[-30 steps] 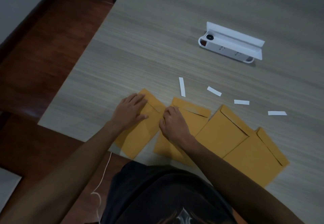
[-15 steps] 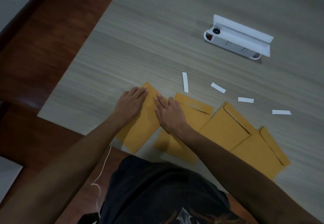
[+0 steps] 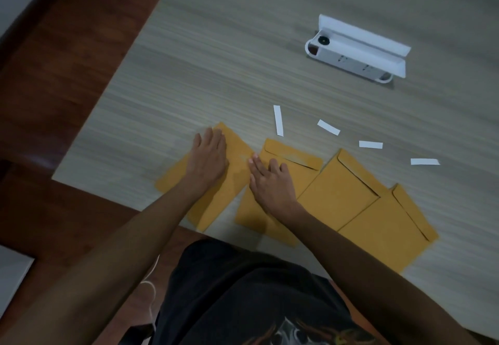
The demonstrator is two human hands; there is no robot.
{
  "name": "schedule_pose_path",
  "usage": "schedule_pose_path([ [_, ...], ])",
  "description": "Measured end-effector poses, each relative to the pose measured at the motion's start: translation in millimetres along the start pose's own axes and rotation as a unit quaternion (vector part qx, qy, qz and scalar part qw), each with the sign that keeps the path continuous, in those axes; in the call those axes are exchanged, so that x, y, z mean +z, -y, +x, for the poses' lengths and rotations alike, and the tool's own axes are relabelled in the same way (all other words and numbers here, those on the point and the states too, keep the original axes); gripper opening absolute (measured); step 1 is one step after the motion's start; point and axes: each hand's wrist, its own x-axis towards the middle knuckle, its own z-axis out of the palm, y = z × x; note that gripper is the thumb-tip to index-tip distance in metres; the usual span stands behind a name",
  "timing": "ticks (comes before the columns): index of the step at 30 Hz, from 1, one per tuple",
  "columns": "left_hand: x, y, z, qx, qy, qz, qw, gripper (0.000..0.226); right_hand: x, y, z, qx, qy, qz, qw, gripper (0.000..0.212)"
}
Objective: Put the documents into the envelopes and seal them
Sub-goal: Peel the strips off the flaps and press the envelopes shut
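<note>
Both palms flat and empty, left hand and right hand pressing the flap down on the first envelope at 9 o'clock of the row. Looks nearly sealed; three more envelopes toward 3 o'clock, flaps unstuck by the look. Four white strips at 12 o'clock; documents not visible.

envelopes on table, strips behind
</note>
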Motion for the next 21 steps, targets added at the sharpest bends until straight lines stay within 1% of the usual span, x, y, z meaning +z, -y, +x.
schedule_pose_path([
  [1, -1, -5, 0, 0.017, -0.005, 0.003, 1.0, 0.056, -1, -1, 0, -0.002, 0.001, 0.001, 1.0, 0.048],
  [4, 7, -11, -5, 0.129, -0.006, 0.001, 0.992, 0.067, -1, -1, -1, 0.004, -0.002, 0.003, 1.0, 0.047],
  [6, 15, -8, -8, 0.157, 0.015, -0.014, 0.987, 0.071, -1, 0, -1, 0.006, -0.003, 0.004, 1.0, 0.047],
  [8, 16, -4, -8, 0.141, 0.019, -0.029, 0.989, 0.071, -1, 0, -2, 0.011, -0.001, 0.009, 1.0, 0.047],
  [12, 13, 5, -4, 0.087, 0.018, -0.017, 0.996, 0.071, -5, -2, -4, 0.021, 0.007, 0.018, 1.0, 0.048],
  [16, 12, 30, -3, 0.007, 0.022, -0.018, 1.0, 0.057, -8, -1, -3, 0.026, 0.021, 0.015, 0.999, 0.049],
  [19, 5, 27, 1, -0.018, 0.042, -0.05, 0.998, 0.063, -7, -1, -3, 0.03, 0.028, 0.024, 0.999, 0.05],
  [21, 2, 19, 2, -0.038, 0.04, -0.096, 0.994, 0.076, -6, -1, -4, 0.03, 0.029, 0.026, 0.999, 0.051],
])
